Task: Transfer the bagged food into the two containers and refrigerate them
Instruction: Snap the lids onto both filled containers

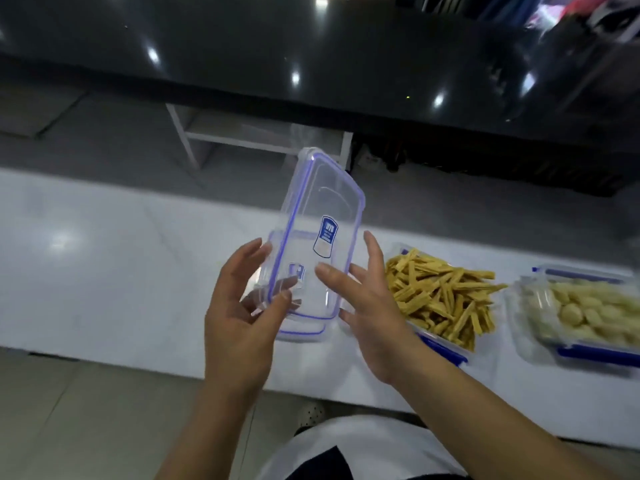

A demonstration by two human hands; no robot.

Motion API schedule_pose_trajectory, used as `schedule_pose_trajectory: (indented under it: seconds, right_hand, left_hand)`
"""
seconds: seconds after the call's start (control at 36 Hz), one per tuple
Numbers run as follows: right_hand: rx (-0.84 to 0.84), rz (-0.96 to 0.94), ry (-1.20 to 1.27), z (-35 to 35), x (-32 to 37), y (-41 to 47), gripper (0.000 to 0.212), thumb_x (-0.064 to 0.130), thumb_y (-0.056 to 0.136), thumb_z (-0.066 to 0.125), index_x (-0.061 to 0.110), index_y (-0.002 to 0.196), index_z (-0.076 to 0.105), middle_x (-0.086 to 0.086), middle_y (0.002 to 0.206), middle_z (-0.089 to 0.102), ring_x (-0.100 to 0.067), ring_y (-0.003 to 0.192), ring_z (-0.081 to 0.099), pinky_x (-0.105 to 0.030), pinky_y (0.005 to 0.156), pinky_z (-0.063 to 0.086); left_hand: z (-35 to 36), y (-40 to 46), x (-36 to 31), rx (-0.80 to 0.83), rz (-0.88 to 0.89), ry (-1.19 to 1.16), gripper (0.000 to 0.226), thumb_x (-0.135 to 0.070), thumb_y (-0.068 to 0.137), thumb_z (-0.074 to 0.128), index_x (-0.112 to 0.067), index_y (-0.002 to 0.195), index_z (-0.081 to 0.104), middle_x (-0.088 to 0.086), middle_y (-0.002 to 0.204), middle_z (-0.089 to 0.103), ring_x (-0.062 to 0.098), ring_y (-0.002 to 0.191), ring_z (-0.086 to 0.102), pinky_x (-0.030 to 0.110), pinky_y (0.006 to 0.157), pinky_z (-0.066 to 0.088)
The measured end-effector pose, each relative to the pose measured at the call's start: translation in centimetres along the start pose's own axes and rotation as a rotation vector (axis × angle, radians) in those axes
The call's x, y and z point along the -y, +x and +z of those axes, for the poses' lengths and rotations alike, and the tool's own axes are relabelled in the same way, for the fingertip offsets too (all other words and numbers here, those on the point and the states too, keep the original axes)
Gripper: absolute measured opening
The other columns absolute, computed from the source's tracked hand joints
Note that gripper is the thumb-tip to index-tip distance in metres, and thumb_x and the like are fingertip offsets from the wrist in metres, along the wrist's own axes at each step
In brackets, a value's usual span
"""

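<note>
You stand at the white counter [104,271], and everything worth tracking sits relative to the container of yellow sticks [440,292] on it. Just beyond that container toward the right edge of view lies the second container [585,313], filled with pale round pieces; both are open on top, so the filling looks done and lidding seems to be the step in hand. No bag is in view.

To the left of the yellow sticks, raised above the counter and tilted up on end, is the clear lid [318,237] with its blue seal, a label facing you. Another clear lid [301,332] seems to lie flat beneath it on the counter, though the overlap makes that hard to confirm.

Your right hand [367,306] holds the raised lid at its near right edge, thumb across the face, fingers behind, which keeps it steady while you turn it. Your left hand [239,306] pinches the near left corner lightly, its other fingers spread, probably to orient the lid before carrying it over the sticks.
</note>
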State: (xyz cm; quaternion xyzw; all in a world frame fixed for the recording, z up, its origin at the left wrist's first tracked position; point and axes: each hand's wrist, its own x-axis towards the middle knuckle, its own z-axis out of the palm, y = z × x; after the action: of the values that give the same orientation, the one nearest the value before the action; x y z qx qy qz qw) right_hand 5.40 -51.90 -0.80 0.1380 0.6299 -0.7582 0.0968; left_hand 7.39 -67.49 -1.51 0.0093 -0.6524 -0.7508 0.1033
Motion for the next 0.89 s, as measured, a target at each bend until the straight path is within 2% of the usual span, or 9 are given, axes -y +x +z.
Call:
schedule_pose_trajectory:
  seconds: [0.08,0.17,0.31,0.42,0.53,0.64,0.69,0.78,0.89]
  right_hand:
    - [0.015,-0.071,0.003,-2.4,2.7,-1.3,0.081,0.056,0.057,0.09,0.088,0.1,0.029,0.03,0.118,0.066,-0.004,0.112,0.066,-0.041,0.094,0.053]
    - [-0.056,-0.136,0.021,-5.8,5.1,-2.6,0.088,0.05,0.061,0.088,0.082,0.118,0.029,0.019,0.129,0.062,-0.012,0.115,0.066,-0.04,0.087,0.06]
    - [-0.225,-0.264,-0.049,-12.8,7.9,-5.0,0.096,0.047,0.06,0.086,0.072,0.131,0.026,0.011,0.138,0.053,0.001,0.109,0.064,-0.02,0.075,0.058]
    - [-0.238,-0.195,-0.123,-19.5,8.8,-7.0,0.106,0.05,0.057,0.087,0.067,0.141,0.024,0.005,0.144,0.047,-0.014,0.12,0.062,-0.03,0.079,0.06]
    - [-0.311,-0.129,-0.221,-26.6,9.2,-8.7,0.101,0.051,0.056,0.085,0.072,0.135,0.026,0.013,0.129,0.054,-0.017,0.11,0.067,-0.035,0.078,0.056]
    - [-0.347,-0.129,-0.366,-34.3,10.4,-10.5,0.112,0.051,0.05,0.089,0.072,0.137,0.022,0.023,0.127,0.045,0.007,0.099,0.066,-0.019,0.064,0.057]
    - [-0.339,-0.146,-0.504,-38.0,11.1,-11.2,0.118,0.053,0.046,0.09,0.072,0.139,0.019,0.022,0.14,0.041,0.007,0.113,0.06,-0.027,0.083,0.056]
    - [-0.294,-0.178,-0.674,-43.0,11.7,-11.8,0.124,0.056,0.046,0.09,0.071,0.142,0.013,0.023,0.16,0.02,-0.014,0.145,0.031,-0.046,0.11,0.038]
    - [-0.149,-0.212,-0.88,-48.2,11.9,-11.8,0.129,0.061,0.047,0.088,0.068,0.145,0.005,0.038,0.154,0.011,0.022,0.134,0.018,-0.031,0.104,0.028]
  left_hand:
    - [3.8,-1.1,-1.4,0.147,0.015,-0.025,0.069,-0.007,0.083,0.072,-0.049,0.134,0.056,-0.011,0.137,0.064,0.02,0.109,0.072,0.028,0.082,0.06]
    - [7.9,-2.3,-1.9,0.367,0.038,-0.006,0.069,-0.012,0.087,0.072,-0.052,0.139,0.051,-0.017,0.132,0.066,0.014,0.117,0.068,0.021,0.085,0.057]
    - [13.9,-3.6,-1.6,0.631,-0.007,-0.11,0.069,-0.011,0.088,0.072,-0.047,0.143,0.05,-0.015,0.134,0.065,0.014,0.12,0.065,0.022,0.087,0.057]
    - [18.6,-5.0,-1.2,0.843,-0.037,-0.118,0.073,-0.019,0.088,0.072,-0.054,0.144,0.042,-0.022,0.14,0.057,0.008,0.129,0.057,0.022,0.094,0.055]
    - [22.7,-7.2,0.6,1.083,-0.215,-0.154,0.074,-0.024,0.092,0.072,-0.056,0.147,0.036,-0.028,0.149,0.046,0.0,0.136,0.049,0.017,0.104,0.045]
    - [26.8,-9.0,3.9,0.881,-0.455,0.026,0.056,-0.03,0.09,0.075,-0.064,0.128,0.05,-0.031,0.136,0.055,-0.009,0.119,0.057,0.014,0.091,0.054]
    - [29.1,-9.6,5.9,0.747,-0.604,0.102,0.052,-0.024,0.089,0.076,-0.058,0.122,0.054,-0.026,0.129,0.058,-0.005,0.109,0.062,0.014,0.079,0.056]
    - [32.7,-10.7,8.1,0.546,-0.914,0.042,0.05,-0.018,0.09,0.075,-0.04,0.129,0.055,-0.007,0.126,0.064,0.015,0.109,0.066,0.031,0.082,0.059]
    - [36.2,-12.7,10.0,0.282,-1.122,-0.084,0.051,-0.012,0.092,0.071,-0.026,0.136,0.051,0.014,0.12,0.069,0.03,0.11,0.067,0.047,0.093,0.058]
